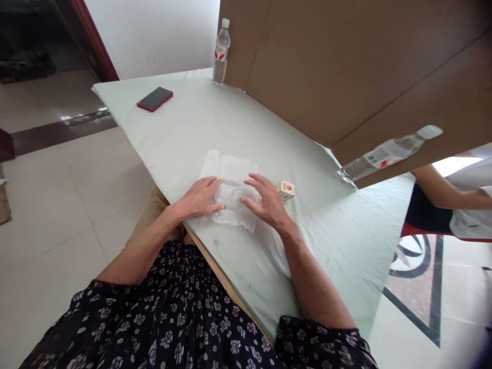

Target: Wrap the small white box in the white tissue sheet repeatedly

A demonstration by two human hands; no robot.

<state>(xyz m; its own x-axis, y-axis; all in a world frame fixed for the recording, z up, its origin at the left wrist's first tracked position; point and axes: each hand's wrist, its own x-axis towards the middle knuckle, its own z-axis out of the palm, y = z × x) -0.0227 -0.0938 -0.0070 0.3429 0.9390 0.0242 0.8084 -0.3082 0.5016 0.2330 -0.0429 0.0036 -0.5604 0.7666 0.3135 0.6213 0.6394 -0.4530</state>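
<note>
A sheet of clear bubble wrap (230,174) lies on the pale green table (338,225) near its front edge, its near part bunched into a roll. My left hand (200,197) lies flat on the roll's left end, fingers stretched out. My right hand (265,201) presses on the roll's right end with fingers spread. A small white box with a red mark (286,189) sits just right of my right hand, not touched.
A red phone (155,98) lies at the far left of the table. A water bottle (221,51) stands at the back beside a large cardboard panel (346,72). Another bottle (388,154) leans at the cardboard's lower edge. Another person's arm (442,192) shows at the right.
</note>
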